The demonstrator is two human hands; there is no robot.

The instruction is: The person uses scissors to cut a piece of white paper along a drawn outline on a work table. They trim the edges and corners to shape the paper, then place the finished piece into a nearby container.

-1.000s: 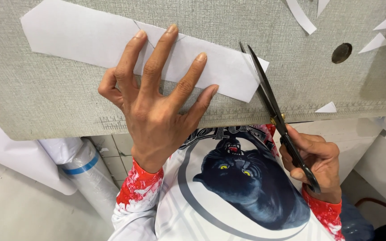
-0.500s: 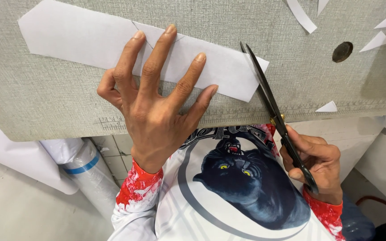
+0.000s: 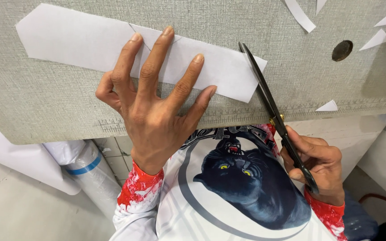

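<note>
Left hand (image 3: 157,107) spread flat, fingers apart, pressing a long white paper strip (image 3: 81,40) onto grey fabric (image 3: 45,102) covering the desk; nothing clasped in that grip. Right hand (image 3: 316,163) at the near right, grip clamped around the handles of black scissors (image 3: 271,107). Blades together, lying along the strip's right end, tip pointing far. White paper scraps (image 3: 329,106) scattered on the right and far right. Rolled white material (image 3: 86,165) below the desk's near edge, at left.

scissors (image 3: 264,89) right of paper strip (image 3: 90,42)
</note>
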